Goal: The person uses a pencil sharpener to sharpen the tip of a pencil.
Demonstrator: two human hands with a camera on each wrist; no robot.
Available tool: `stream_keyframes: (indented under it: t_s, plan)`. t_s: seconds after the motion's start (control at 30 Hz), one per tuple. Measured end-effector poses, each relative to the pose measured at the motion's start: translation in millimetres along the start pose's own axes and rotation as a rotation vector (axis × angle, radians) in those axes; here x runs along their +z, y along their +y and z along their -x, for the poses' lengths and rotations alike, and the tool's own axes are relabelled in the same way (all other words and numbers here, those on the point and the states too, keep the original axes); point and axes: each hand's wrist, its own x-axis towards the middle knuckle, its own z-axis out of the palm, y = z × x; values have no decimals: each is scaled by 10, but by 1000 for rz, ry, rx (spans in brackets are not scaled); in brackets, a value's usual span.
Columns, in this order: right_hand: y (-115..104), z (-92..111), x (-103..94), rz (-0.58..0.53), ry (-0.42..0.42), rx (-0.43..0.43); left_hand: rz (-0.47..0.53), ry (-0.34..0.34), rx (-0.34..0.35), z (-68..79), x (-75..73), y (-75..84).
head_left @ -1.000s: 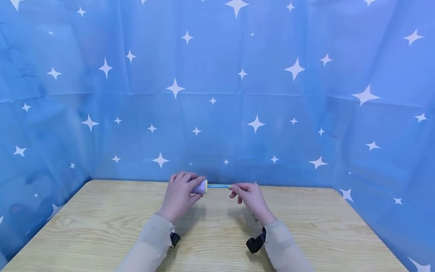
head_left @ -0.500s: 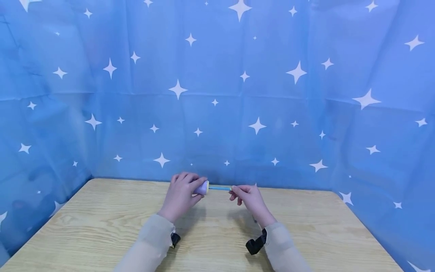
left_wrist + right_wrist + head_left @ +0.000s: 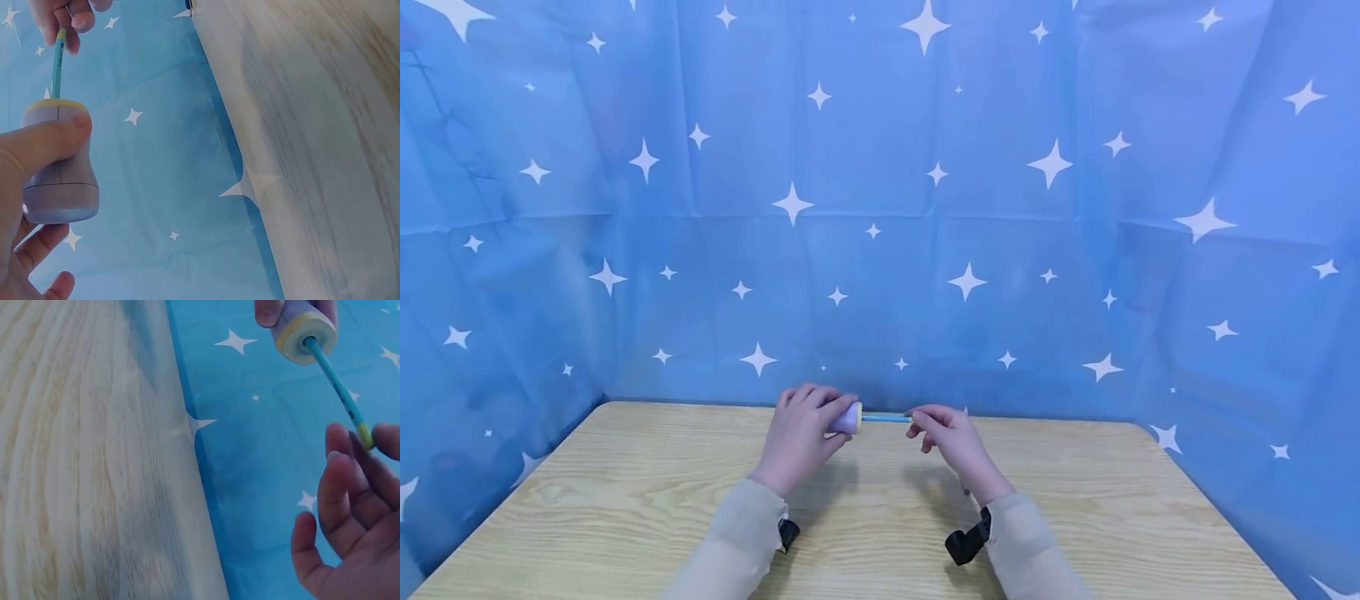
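Observation:
In the head view my left hand (image 3: 801,437) grips a lilac pencil sharpener (image 3: 846,418), a rounded barrel with a yellow rim. The left wrist view shows the thumb across the body of the sharpener (image 3: 62,165). A teal pencil (image 3: 334,381) with a yellow end sticks into the hole in the sharpener's face; its tip is hidden inside. Thumb and fingers of my right hand (image 3: 951,437) pinch the pencil's yellow end. Both hands are raised above the far part of the table, with the pencil lying roughly level between them.
A light wood-grain table (image 3: 880,517) with rounded far corners lies beneath the hands. Blue cloth (image 3: 880,275) printed with white stars hangs behind it and at both sides. Black wrist cameras (image 3: 967,543) are strapped at the sleeves.
The hands keep nearly the same pose, the sharpener and pencil held together throughout. My right fingers shift slightly on the pencil's end. The whole view drifts a little as the head moves.

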Motion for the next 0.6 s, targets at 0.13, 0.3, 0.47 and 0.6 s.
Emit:
stream_keyframes:
  t_s: [0.13,0.3,0.47,0.6]
  plan:
    - [13,12,5,-3,1,-3,-1,-13,-12,17,-13,-1]
    - [8,14,-25,3,-9,-16,1,0,-16,14,-15,1]
    - [-6,16,-23,-13,17,-20,1,9,-15,8,-21,-1]
    - [-9,13,-18,-1,38,-11,-5,5,-11,-1,-22,-6]
